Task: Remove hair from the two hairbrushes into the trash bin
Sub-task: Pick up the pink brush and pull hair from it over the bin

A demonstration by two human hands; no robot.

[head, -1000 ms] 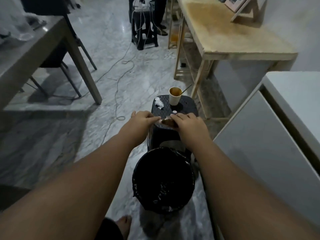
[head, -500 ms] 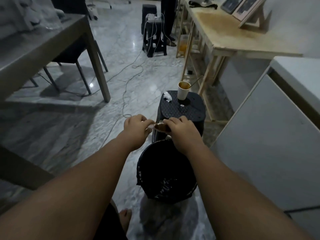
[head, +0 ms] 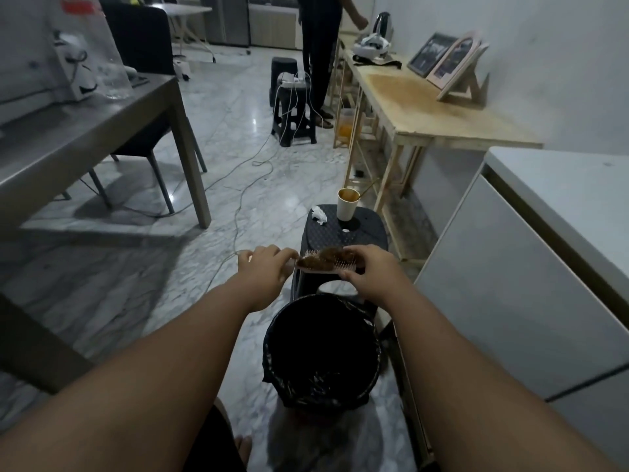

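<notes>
Left hand (head: 269, 267) — fingertips curled, pinching the left end of the hairbrush (head: 335, 267). The brush is flat, oblong pale plastic, bristles up, matted with a brown hair clump (head: 320, 258). Right hand (head: 369, 272) grips its right end. The brush is held above the far rim of the round, black-lined trash bin (head: 272, 356), before a perforated black stool (head: 340, 233). Since half a second ago the hands have spread apart — more bristles show.
</notes>
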